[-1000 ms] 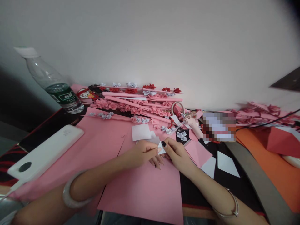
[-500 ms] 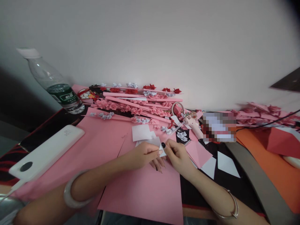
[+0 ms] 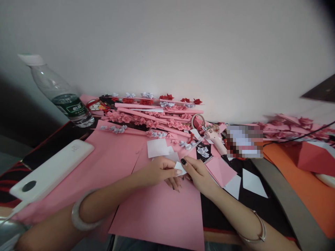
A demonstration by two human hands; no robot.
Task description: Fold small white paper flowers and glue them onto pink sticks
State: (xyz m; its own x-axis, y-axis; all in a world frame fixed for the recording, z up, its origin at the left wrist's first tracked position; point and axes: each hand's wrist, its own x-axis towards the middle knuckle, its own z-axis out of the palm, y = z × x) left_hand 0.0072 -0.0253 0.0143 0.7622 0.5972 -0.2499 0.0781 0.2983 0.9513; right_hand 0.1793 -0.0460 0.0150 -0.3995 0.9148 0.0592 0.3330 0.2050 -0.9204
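Observation:
A small piece of white paper (image 3: 180, 168) is held between my two hands, above a large pink sheet (image 3: 162, 212). My left hand (image 3: 159, 172) pinches its left side with the thumb on top, the other fingers curled below. At the paper's right edge, my right hand (image 3: 197, 172) grips with thumb and fingers; its fingertips are partly hidden. Just behind the hands lie several loose white paper squares (image 3: 157, 148). Near my right hand are a pink paper square (image 3: 221, 170) and a white paper flower (image 3: 203, 151).
Paper flowers and rolled pink stems (image 3: 154, 118) are heaped along the wall. A pink glue gun (image 3: 216, 139) and a tape roll (image 3: 198, 122) lie right of them. At left are a water bottle (image 3: 70, 104) and a white power bank (image 3: 52, 170). Orange paper (image 3: 300, 188) lies at right.
The white paper has been turned between my fingers; it now lies flatter and shows more surface. My right thumb has shifted slightly. The things around the hands stay put.

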